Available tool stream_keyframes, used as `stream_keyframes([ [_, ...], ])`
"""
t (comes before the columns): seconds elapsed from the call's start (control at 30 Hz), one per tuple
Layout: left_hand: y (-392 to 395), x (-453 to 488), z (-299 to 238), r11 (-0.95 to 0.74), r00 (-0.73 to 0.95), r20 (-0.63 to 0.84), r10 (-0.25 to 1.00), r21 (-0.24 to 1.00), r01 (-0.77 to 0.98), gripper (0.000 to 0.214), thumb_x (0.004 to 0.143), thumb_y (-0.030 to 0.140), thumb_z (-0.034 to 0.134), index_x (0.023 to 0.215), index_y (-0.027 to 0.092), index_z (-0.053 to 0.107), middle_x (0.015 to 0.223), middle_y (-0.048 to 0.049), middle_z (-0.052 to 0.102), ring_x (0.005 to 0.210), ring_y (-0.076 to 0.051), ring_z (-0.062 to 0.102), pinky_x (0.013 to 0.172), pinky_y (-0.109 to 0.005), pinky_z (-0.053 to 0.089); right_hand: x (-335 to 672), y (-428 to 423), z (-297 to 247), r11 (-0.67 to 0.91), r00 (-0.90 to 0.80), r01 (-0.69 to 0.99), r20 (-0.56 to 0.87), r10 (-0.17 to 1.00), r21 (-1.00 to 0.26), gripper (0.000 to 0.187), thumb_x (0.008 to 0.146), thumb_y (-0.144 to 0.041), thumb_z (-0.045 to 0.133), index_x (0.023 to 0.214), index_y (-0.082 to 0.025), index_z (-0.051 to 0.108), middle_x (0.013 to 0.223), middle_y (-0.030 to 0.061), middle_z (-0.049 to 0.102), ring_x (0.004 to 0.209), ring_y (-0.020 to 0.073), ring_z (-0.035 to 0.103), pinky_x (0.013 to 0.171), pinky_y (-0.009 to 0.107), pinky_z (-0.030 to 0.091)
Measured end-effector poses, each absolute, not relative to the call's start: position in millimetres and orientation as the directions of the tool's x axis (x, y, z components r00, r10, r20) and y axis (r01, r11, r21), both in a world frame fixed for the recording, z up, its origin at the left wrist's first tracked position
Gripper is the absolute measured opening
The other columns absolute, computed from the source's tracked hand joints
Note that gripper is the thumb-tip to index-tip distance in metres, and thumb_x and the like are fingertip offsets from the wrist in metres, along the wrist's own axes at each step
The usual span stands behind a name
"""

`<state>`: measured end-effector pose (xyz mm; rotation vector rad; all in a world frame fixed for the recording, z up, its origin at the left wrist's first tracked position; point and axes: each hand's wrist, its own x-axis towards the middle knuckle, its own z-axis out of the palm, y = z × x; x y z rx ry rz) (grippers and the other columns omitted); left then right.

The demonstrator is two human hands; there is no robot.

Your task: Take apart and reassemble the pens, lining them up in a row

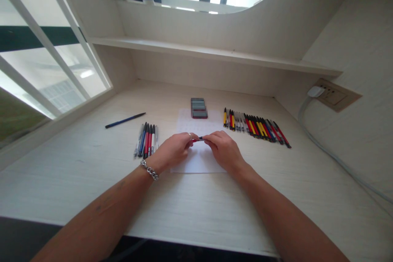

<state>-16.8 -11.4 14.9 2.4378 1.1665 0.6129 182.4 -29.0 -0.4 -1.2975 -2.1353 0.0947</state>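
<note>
Above a sheet of white paper (199,166), both hands meet on one small pen (199,139) with red and black parts. My left hand (176,147), with a ring and a chain bracelet, pinches its red end. At the black end, the fingertips of my right hand (225,149) are closed on the pen. Much of the pen is hidden by the fingers. Just left of my left hand lies a group of pens (146,140) in clear, blue, red and white. A long row of pens (258,127), many yellow, red and black, lies beyond my right hand.
A small dark rectangular item (199,108), blurred out, lies at the paper's far edge. One blue pen (125,120) rests alone at the left. A shelf (208,52) spans the back, and a white cable (331,155) hangs from the right wall socket (336,95).
</note>
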Motion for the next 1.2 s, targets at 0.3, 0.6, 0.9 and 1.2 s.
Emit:
stream_keyframes([
  [0.3, -2, -26, 14, -0.497, 0.439, 0.244, 0.865, 0.537, 0.682, 0.030, 0.087, 0.023, 0.046, 0.115, 0.020, 0.056, 0.092, -0.0060, 0.071, 0.085, -0.017, 0.065, 0.074, -0.027, 0.048, 218, -20, 6, 0.349, -0.114, 0.764, 0.419, 0.901, -0.543, 0.017, 0.084, -0.022, 0.053, 0.090, -0.021, 0.069, 0.092, 0.0051, 0.068, 0.085, 0.0179, 0.059, 0.077, 0.030, 0.044],
  [0.6, -3, -30, 26, -0.486, 0.371, 0.318, 0.872, 0.480, 0.731, 0.022, 0.086, 0.027, 0.047, 0.098, 0.019, 0.065, 0.088, -0.0046, 0.070, 0.080, -0.017, 0.063, 0.074, -0.028, 0.047, 215, -23, -2, 0.262, -0.177, 0.865, 0.229, 0.957, -0.428, 0.018, 0.082, -0.023, 0.055, 0.089, -0.025, 0.072, 0.087, 0.0049, 0.066, 0.081, 0.0178, 0.057, 0.073, 0.029, 0.040],
  [0.9, -3, -29, 18, -0.549, 0.448, 0.317, 0.836, 0.491, 0.676, 0.026, 0.088, 0.025, 0.047, 0.105, 0.021, 0.065, 0.095, -0.0056, 0.069, 0.084, -0.017, 0.062, 0.077, -0.028, 0.047, 207, -24, -5, 0.223, -0.142, 0.921, 0.257, 0.956, -0.320, 0.021, 0.085, -0.026, 0.054, 0.097, -0.023, 0.070, 0.089, 0.0079, 0.063, 0.088, 0.0200, 0.054, 0.077, 0.030, 0.039],
  [1.2, -5, -25, 17, -0.587, 0.496, 0.313, 0.810, 0.455, 0.670, 0.027, 0.089, 0.030, 0.048, 0.108, 0.029, 0.066, 0.088, -0.0048, 0.067, 0.076, -0.015, 0.061, 0.071, -0.026, 0.046, 201, -27, 2, 0.293, -0.126, 0.782, 0.321, 0.939, -0.551, 0.020, 0.086, -0.025, 0.050, 0.093, -0.020, 0.069, 0.090, 0.0054, 0.066, 0.081, 0.0162, 0.057, 0.075, 0.028, 0.041],
])
